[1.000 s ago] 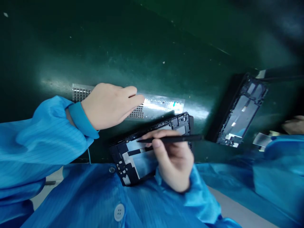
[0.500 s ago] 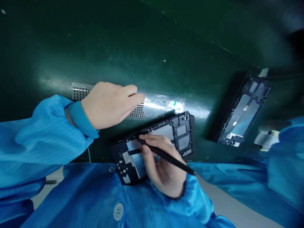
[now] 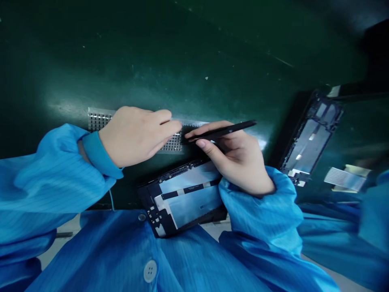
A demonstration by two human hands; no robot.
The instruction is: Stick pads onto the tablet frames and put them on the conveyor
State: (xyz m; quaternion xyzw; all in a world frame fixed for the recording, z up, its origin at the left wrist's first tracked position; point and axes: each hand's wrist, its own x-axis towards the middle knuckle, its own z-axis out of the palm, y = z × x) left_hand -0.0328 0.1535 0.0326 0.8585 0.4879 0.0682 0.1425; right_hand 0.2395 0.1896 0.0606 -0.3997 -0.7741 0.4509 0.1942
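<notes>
A clear strip with rows of small dark pieces [image 3: 99,121] lies on the green table. My left hand [image 3: 139,134] rests over its middle, fingers curled together; what they hold, if anything, is hidden. My right hand [image 3: 240,158] grips black tweezers [image 3: 225,130] between thumb and fingers. Their tip is at the strip, just right of my left fingertips. Nearest to me lies an opened black device frame [image 3: 188,198] with grey-blue panels and a dark band, tilted, its right end hidden under my right hand and sleeve.
A second device frame [image 3: 313,138] lies at the right on the green table [image 3: 170,61]. Beside it is a small striped sheet [image 3: 345,178] on a yellowish backing. At the far right edge a blue sleeve [image 3: 377,215] of another person shows.
My right hand has lifted off the device frame and moved up and right to the strip, with the tweezers still in it. My left hand has stayed on the strip.
</notes>
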